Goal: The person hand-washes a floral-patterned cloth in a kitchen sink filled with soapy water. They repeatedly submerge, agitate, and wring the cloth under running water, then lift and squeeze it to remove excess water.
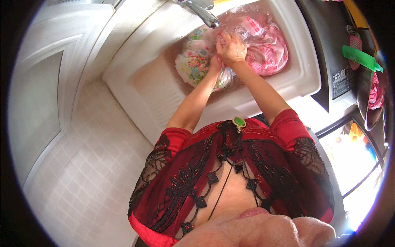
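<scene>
My right hand is closed on wet pinkish cloth in the white laundry sink. Just below and to its left, my left hand is pressed against the same bunch, its fingers partly hidden. A white floral cloth bulges out of the water beside my left wrist. To the right of my hands floats a pink checked cloth, puffed up and soaked. Cloudy water with bubbles surrounds the fabrics. Above it hangs a chrome faucet.
A ribbed washboard slope forms the sink's left side. Right of the sink stands a dark appliance with a printed label. A green brush-like item and pink cloth are farther right. A white-framed door and tiled floor lie left.
</scene>
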Motion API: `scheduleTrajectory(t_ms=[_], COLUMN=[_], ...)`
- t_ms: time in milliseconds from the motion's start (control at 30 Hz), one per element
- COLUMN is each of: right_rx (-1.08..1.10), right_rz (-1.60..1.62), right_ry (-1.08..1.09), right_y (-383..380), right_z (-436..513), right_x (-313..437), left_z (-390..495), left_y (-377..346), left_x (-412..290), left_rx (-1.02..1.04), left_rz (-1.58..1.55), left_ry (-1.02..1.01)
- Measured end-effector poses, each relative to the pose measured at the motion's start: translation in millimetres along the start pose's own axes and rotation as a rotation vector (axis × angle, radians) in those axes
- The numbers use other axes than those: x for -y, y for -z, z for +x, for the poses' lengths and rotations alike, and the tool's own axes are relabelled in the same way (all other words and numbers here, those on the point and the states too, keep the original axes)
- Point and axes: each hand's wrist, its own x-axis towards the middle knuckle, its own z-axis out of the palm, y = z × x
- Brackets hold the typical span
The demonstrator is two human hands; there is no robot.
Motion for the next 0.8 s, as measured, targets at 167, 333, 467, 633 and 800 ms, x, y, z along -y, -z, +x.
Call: scheduleTrajectory(t_ms=[167, 333, 467, 633, 800], right_rx=[0.304, 0.376, 0.411, 0.516, 0.2], right_rz=[-0.015, -0.117, -0.204, 1.193, 0.7], right_ry=[-0.156, 0.067, 0.495, -0.419, -0.111], right_y=[-45, -76, -63, 17, 95], right_z=[54, 97, 139, 90, -5], right_x=[-18, -69, -103, -88, -26], left_z=[13, 2, -49, -102, -77], left_y=[-1, -17, -33, -31, -20], left_x=[4, -14, -35, -62, -63], left_rx=[-0.101, -0.094, -0.035, 0.065, 0.019], left_rz=[0.403, 0.352, 0.264, 0.221, -0.128], left_ry=[-0.505, -0.287, -0.321, -0.329, -0.084])
